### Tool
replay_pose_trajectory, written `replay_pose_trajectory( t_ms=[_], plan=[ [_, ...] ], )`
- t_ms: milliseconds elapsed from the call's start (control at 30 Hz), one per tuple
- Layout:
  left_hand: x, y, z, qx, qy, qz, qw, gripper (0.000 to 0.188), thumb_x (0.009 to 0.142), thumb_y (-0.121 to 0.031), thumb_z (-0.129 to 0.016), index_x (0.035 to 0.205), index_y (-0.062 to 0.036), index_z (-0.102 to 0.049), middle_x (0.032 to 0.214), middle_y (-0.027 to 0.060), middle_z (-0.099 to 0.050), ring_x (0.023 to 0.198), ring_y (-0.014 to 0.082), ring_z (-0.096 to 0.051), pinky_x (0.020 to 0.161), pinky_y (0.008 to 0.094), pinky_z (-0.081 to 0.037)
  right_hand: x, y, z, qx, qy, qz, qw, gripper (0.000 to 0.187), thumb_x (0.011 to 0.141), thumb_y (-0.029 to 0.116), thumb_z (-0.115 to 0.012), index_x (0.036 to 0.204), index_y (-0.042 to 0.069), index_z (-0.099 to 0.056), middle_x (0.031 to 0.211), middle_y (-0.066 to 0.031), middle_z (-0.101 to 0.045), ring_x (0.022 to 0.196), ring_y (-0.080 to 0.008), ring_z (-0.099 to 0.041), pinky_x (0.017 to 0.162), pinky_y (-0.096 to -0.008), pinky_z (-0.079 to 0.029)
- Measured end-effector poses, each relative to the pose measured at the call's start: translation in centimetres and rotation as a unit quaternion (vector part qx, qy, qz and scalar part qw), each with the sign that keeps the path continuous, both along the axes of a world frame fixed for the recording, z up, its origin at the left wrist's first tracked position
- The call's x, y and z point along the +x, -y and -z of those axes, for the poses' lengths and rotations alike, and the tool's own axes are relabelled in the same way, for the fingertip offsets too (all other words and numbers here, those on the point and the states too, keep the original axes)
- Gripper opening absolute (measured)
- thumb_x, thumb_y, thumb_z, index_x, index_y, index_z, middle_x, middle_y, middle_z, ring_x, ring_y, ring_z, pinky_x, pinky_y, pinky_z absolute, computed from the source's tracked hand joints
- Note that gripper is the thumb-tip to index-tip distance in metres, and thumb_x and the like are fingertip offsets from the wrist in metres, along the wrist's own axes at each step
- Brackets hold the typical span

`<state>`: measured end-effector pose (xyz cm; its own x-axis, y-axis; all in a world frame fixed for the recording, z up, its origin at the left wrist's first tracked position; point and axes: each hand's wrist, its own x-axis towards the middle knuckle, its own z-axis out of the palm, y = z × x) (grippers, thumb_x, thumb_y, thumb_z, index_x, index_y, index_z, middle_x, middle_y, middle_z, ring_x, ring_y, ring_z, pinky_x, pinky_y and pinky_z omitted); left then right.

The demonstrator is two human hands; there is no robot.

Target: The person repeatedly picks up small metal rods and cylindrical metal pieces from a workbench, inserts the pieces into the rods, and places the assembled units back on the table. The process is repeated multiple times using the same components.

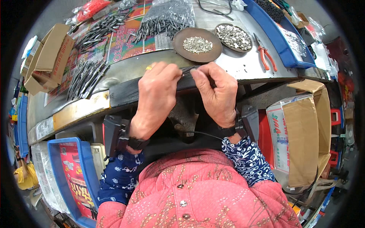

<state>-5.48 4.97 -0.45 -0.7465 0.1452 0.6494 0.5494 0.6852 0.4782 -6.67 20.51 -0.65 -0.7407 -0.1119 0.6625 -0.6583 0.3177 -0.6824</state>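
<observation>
Both of my hands are closed at the near edge of the table. My left hand has its fingertips pinched together, and my right hand pinches with thumb and forefinger a short way from it. Whatever lies in the fingers is too small or hidden to name. Just beyond them a brown round dish holds small silvery metal pieces. Beside it stands a darker dish with whitish and dark bits. To the left, several thin dark rods lie in a bundle.
Red-handled pliers lie right of the dishes. At the back are more short dark rods and a clear plastic bag. Blue trays and a cardboard box flank the table; another carton stands at my right.
</observation>
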Motion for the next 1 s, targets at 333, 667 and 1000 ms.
replay_pose_trajectory(
  t_ms=[333, 667, 1000],
  plan=[
    [4.9, 0.3, -1.6, 0.327, 0.176, 0.076, 0.925, 0.011, 0.089, 0.005, -0.06, 0.099, 0.0024, -0.062, 0.086, -0.0019, -0.06, 0.077, 0.0029, -0.052, 0.068, 0.0179, -0.043, 2.0, 1.0, -0.6, 0.061, -0.022, -0.054, 0.996, 0.018, 0.08, 0.014, -0.072, 0.086, 0.003, -0.059, 0.077, -0.0112, -0.058, 0.063, -0.0306, -0.059, 0.054, -0.0367, -0.048],
    [6.2, 0.4, -1.2, 0.376, 0.182, 0.084, 0.905, 0.011, 0.087, 0.007, -0.06, 0.097, 0.0025, -0.062, 0.088, 0.0015, -0.063, 0.08, 0.0047, -0.056, 0.072, 0.0198, -0.047, 2.6, 2.2, -0.7, 0.028, -0.059, -0.062, 0.996, 0.014, 0.083, 0.005, -0.069, 0.079, 0.001, -0.056, 0.065, -0.0114, -0.05, 0.054, -0.0288, -0.05, 0.048, -0.0353, -0.041],
    [5.8, 2.8, -1.2, 0.257, 0.092, 0.002, 0.962, 0.014, 0.078, 0.008, -0.066, 0.091, 0.0017, -0.064, 0.083, 0.0093, -0.064, 0.073, 0.0161, -0.061, 0.066, 0.0261, -0.049, 2.2, 3.2, -0.8, 0.057, -0.022, -0.099, 0.993, 0.016, 0.083, 0.008, -0.07, 0.079, 0.001, -0.056, 0.067, -0.0118, -0.051, 0.055, -0.0279, -0.051, 0.05, -0.034, -0.042]
  ],
)
